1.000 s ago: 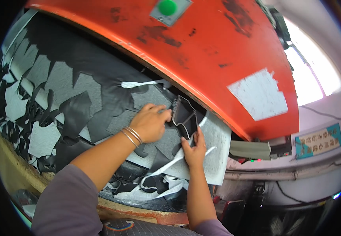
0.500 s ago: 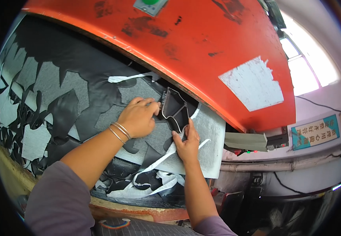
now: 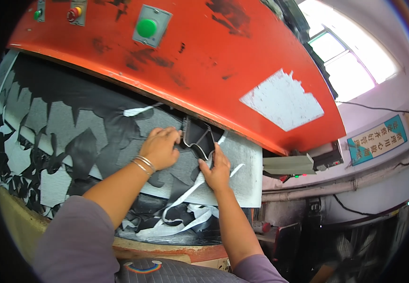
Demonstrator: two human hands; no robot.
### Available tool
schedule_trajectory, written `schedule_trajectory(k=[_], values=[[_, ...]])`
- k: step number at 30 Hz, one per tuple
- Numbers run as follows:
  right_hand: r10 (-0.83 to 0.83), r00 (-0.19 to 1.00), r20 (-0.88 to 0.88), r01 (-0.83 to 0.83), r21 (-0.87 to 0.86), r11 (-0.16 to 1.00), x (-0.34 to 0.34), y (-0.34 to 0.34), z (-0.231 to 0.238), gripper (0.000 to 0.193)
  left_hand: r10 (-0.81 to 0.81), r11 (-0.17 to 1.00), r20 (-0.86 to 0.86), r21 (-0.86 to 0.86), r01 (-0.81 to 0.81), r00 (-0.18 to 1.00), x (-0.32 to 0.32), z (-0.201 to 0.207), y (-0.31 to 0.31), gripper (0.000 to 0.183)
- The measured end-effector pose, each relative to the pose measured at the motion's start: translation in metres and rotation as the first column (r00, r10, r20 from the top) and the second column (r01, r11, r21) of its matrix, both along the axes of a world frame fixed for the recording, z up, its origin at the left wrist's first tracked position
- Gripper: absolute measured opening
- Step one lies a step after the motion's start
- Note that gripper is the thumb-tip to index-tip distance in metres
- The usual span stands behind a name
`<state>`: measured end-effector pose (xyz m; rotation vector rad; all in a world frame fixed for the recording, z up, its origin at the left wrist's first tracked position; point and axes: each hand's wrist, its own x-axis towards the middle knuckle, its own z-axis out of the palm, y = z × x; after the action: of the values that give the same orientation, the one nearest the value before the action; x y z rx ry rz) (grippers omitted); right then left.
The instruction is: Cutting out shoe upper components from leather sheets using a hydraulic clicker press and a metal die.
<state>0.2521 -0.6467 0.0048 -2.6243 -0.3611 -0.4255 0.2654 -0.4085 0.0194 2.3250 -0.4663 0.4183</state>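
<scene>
A metal-edged cutting die with a curved outline and a cross brace lies on the dark leather, just under the front edge of the red machine. On its left side are the bent fingers of my left hand, with bangles at the wrist. My right hand grips its lower right edge, thumb and fingers apart around the rim. Below the die, a thin white strip curls beside my right hand. Black leather with a ragged cut edge spreads to the left over grey sheet.
The red machine head overhangs the far side, with a green button and a red knob. Leather scraps pile up at left. A pale board ends at the right, near a grey metal box.
The view has shifted, bringing more of the machine's buttons into sight. Both hands keep their places at the die, which shows no clear movement over the leather.
</scene>
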Motion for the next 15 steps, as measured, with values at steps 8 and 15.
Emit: schedule_trajectory(k=[8, 15], values=[[-0.133, 0.971, 0.198, 0.127, 0.044, 0.991, -0.012, 0.000, 0.044, 0.084, 0.343, 0.723, -0.034, -0.628, -0.287, 0.939, -0.003, 0.051, 0.085, 0.017], [0.364, 0.900, 0.241, -0.421, 0.261, 0.869, 0.010, 0.182, 0.206, 0.061, 0.944, 0.326, 0.279, -0.732, -0.598, 0.174, 0.042, 0.157, 0.390, 0.069]])
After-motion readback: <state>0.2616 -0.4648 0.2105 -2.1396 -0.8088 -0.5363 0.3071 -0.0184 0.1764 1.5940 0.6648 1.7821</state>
